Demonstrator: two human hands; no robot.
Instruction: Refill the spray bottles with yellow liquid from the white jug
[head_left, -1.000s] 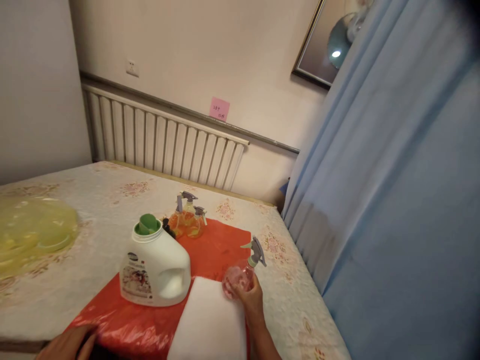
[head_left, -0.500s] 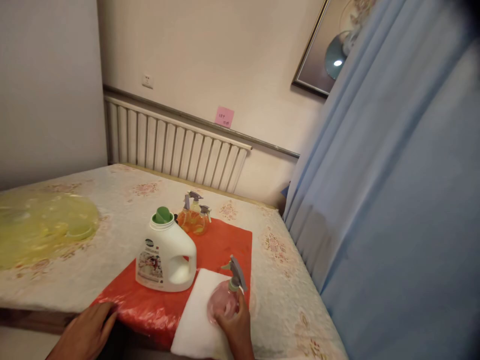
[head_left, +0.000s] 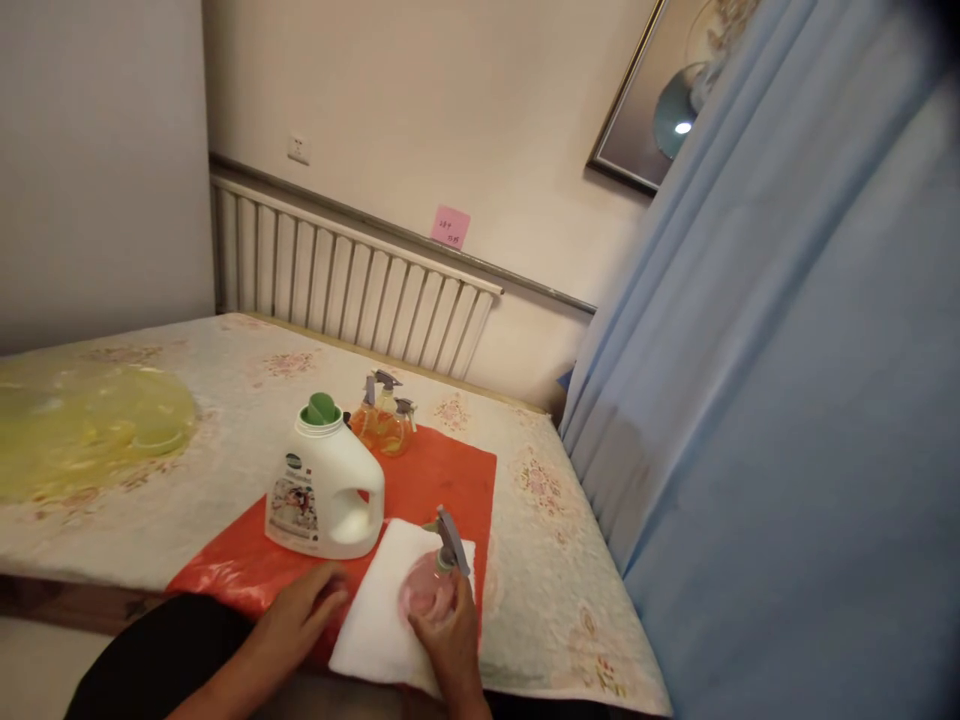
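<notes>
My right hand [head_left: 454, 635] is wrapped round a pink, round-bodied spray bottle [head_left: 426, 588] with a grey trigger head. The bottle is over a folded white towel [head_left: 375, 625], slightly tilted. Left of the towel, my left hand [head_left: 304, 605] hovers over the red plastic sheet [head_left: 442, 480], thumb and fingers apart and nothing visible in it. Just beyond that hand, a white detergent jug [head_left: 341, 500] stands upright on the sheet, a green piece in its mouth and a handle on its right side.
Behind the jug, several spray bottles [head_left: 390, 430] with orange liquid stand together on the sheet. A crumpled yellow transparent plastic item [head_left: 90, 430] lies on the left of the flowered bed cover [head_left: 555, 570]. A radiator [head_left: 345, 270] runs along the wall; a blue curtain [head_left: 787, 400] hangs right.
My left hand has moved right from the sheet's front left corner toward the towel. My right hand still grips the pink bottle, shifted slightly left. The view has tilted a little.
</notes>
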